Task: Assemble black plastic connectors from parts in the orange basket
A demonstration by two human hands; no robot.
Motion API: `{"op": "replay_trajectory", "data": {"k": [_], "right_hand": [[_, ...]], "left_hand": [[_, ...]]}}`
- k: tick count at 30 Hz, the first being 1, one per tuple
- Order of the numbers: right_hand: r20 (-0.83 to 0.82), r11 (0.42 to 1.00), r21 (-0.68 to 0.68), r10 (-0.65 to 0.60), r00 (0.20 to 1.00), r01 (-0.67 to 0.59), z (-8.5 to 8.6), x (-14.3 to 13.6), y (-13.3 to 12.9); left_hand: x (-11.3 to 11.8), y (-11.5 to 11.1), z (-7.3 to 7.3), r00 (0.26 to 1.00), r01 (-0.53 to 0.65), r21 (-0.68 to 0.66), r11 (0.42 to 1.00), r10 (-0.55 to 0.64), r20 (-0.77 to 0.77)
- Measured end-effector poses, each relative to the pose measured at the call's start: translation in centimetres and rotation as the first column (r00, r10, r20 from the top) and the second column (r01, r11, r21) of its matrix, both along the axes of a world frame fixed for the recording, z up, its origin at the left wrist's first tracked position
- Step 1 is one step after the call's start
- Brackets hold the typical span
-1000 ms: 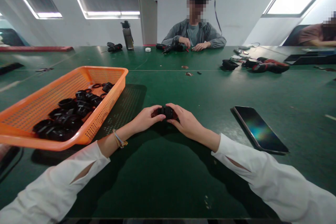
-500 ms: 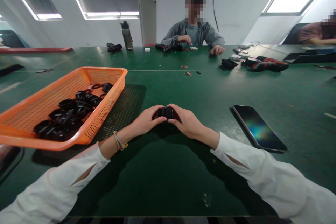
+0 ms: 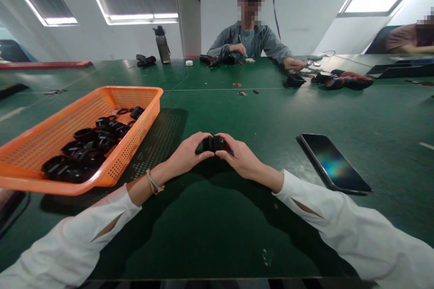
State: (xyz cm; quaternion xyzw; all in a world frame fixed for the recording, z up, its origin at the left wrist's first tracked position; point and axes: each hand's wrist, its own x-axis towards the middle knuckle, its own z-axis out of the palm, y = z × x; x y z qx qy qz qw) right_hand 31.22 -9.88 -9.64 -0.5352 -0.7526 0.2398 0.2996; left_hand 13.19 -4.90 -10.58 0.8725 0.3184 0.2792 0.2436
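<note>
A small black cylindrical part (image 3: pixel 213 143) is held between both hands above the green table (image 3: pixel 217 230). My left hand (image 3: pixel 187 153) grips its left end between thumb and fingers. On its right end, my right hand (image 3: pixel 240 156) has thumb and fingers closed in the same way. Fingertips of the two hands nearly meet around the part. To the left stands an orange perforated basket (image 3: pixel 135 153) with several black ring-shaped and cylindrical parts (image 3: pixel 90 158) in it.
A phone (image 3: pixel 334 162) lies at the right. Across the table sits a person (image 3: pixel 249 38), with a bottle (image 3: pixel 162 46), dark tools (image 3: pixel 217 60), a black box (image 3: pixel 294 80) and a red-black item (image 3: pixel 349 80) along the far side. Another person sits at far right.
The person across the table has moved a hand to the right, to the black box. My hands and the black part stay nearly where they were; the view has shifted slightly.
</note>
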Motion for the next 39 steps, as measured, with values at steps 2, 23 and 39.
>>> {"op": "replay_trajectory", "data": {"k": [2,23,39], "right_hand": [[-0.05,0.999,-0.045,0.001,0.999,-0.003,0.1,-0.1,-0.1],[-0.389,0.998,0.016,0.066,0.919,-0.065,-1.4,0.4,1.1],[-0.304,0.998,0.051,0.047,0.952,-0.033,-1.2,0.4,0.9]], "left_hand": [[0.0,0.0,0.0,1.0,0.006,0.012,1.0,-0.007,0.007],[1.2,-0.7,-0.3,0.942,0.023,-0.467,0.884,0.138,0.306],[1.1,-0.8,0.3,0.974,-0.012,-0.449,0.894,0.112,0.199]]}}
